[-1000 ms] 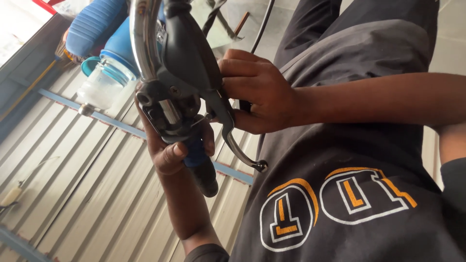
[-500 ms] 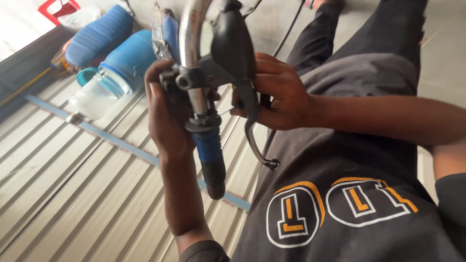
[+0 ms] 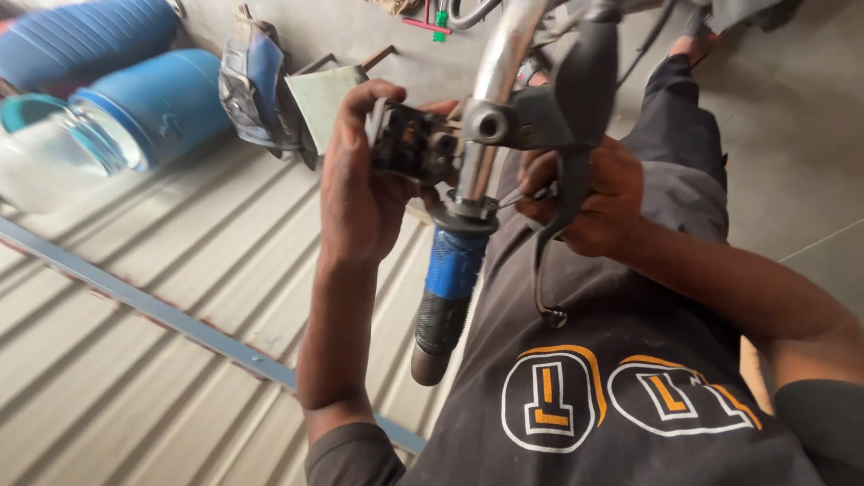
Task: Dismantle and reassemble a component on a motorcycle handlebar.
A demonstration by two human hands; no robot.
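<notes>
A chrome motorcycle handlebar point(image 3: 498, 76) runs down the middle of the head view and ends in a blue and black grip point(image 3: 447, 290). My left hand point(image 3: 360, 193) clasps a black switch housing point(image 3: 410, 142) pressed against the bar's left side. My right hand point(image 3: 589, 202) is wrapped around the black lever bracket point(image 3: 567, 99) on the bar's right side, with the thin metal lever point(image 3: 543, 274) hanging down below it. Both forearms reach up from my dark shirt with orange and white print point(image 3: 621, 387).
Two blue plastic barrels point(image 3: 157, 99) and a clear plastic container point(image 3: 49, 157) lie at the upper left. A corrugated metal sheet wall point(image 3: 135, 360) with a blue rail fills the left. A blue and silver motorcycle part point(image 3: 254, 85) lies on the grey concrete floor point(image 3: 792, 162).
The view has shifted, so the handlebar now sits further right. My left hand has moved from the grip's stem up onto the switch housing, which now stands apart at the bar's left side.
</notes>
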